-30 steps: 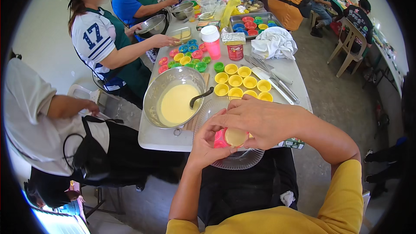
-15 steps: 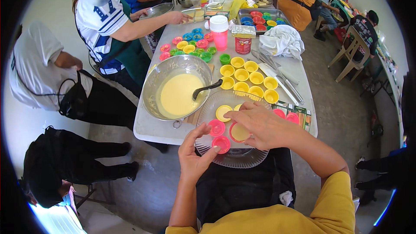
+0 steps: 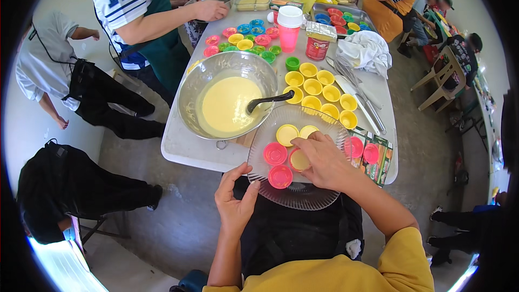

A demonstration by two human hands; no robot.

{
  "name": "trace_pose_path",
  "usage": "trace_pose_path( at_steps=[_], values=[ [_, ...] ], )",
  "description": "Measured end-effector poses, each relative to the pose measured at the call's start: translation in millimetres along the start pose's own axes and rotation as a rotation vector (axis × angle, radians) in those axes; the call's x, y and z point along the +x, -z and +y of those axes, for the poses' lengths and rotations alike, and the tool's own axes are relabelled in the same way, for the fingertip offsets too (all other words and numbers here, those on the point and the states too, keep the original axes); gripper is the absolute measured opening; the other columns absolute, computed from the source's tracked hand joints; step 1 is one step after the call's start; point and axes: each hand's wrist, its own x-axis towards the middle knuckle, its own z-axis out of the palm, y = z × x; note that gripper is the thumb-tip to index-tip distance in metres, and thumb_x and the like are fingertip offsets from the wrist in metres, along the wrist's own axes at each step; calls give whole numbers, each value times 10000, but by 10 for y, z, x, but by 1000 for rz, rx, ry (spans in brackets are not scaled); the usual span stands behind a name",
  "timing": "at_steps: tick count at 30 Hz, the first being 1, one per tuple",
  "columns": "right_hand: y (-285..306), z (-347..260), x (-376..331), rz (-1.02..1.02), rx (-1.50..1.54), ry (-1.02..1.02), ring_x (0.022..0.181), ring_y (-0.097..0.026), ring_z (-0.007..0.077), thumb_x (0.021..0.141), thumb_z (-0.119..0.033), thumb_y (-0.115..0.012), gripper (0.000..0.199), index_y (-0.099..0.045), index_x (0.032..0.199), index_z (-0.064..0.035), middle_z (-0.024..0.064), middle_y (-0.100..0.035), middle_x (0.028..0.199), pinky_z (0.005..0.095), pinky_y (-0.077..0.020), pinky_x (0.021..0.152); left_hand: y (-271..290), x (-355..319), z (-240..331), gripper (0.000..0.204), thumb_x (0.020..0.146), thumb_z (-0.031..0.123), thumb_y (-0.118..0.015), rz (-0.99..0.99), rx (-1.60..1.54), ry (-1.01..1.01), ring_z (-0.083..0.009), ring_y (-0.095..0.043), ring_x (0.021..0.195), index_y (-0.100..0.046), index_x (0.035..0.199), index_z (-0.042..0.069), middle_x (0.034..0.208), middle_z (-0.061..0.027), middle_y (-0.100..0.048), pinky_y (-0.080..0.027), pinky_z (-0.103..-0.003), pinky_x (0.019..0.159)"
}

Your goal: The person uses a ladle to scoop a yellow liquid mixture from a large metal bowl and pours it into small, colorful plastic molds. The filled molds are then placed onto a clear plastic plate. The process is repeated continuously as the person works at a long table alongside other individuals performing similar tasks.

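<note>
Head view: right hand (image 3: 324,163) pinching filled pink cup (image 3: 299,159), light, pliable, spillable—grip rim; left hand (image 3: 235,203) open, empty.

Ribbed clear glass plate (image 3: 303,197); glossy plastic cups (image 3: 275,153); shiny metal bowl (image 3: 190,93) holding smooth matt batter (image 3: 223,105); matt white surface (image 3: 186,150).

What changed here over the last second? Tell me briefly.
The right hand carried the filled cup down from mid-air and is setting it on the clear plate beside the pink cups. The left hand let go and drew back off the plate's edge. The batter bowl and ladle stayed put.
</note>
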Motion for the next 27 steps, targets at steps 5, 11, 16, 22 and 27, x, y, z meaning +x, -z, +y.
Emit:
trace_pose_path(
  at_steps=[5, 11, 16, 22, 27],
  values=[
    [-31, -38, 73, -23, 6, -36, 1005, -577, 372, 680, -39, -815, 710, -511, 1320, -10, 173, -656, 1044, 469, -450, 872, 52, 82, -4, 433, 872, -5, -745, -9, -14, 27, -191, -643, 1141, -664, 1296, -33, 1179, -136, -724, -459, -344, 1041],
    [-30, -79, 187, -52, -6, -72, 993, -577, 371, 684, -42, -816, 724, -499, 1335, -14, 174, -655, 1042, 468, -448, 864, 117, 187, 24, 429, 873, -3, -747, -23, -21, 58, -190, -640, 1139, -665, 1293, -35, 1176, -137, -724, -455, -346, 1050],
    [1, -139, 244, -85, -43, -109, 998, -581, 366, 704, -60, -822, 750, -485, 1372, -11, 180, -657, 1052, 466, -449, 863, 163, 223, 43, 426, 876, -8, -748, -33, -30, 75, -192, -640, 1139, -663, 1292, -40, 1173, -138, -723, -454, -346, 1054],
    [-9, -163, 279, -63, -53, -138, 1022, -582, 360, 728, -75, -822, 788, -465, 1426, -1, 180, -656, 1096, 454, -457, 891, 222, 266, 65, 419, 886, -23, -739, -42, -49, 70, -205, -644, 1149, -654, 1295, -49, 1182, -144, -708, -455, -353, 1069],
    [20, -204, 302, -35, -41, -141, 1061, -576, 367, 742, -93, -824, 767, -475, 1419, 3, 183, -636, 1149, 460, -463, 931, 260, 289, 100, 421, 886, -21, -741, -43, -53, 79, -210, -644, 1153, -652, 1297, -49, 1184, -144, -704, -454, -358, 1073]
  ],
)
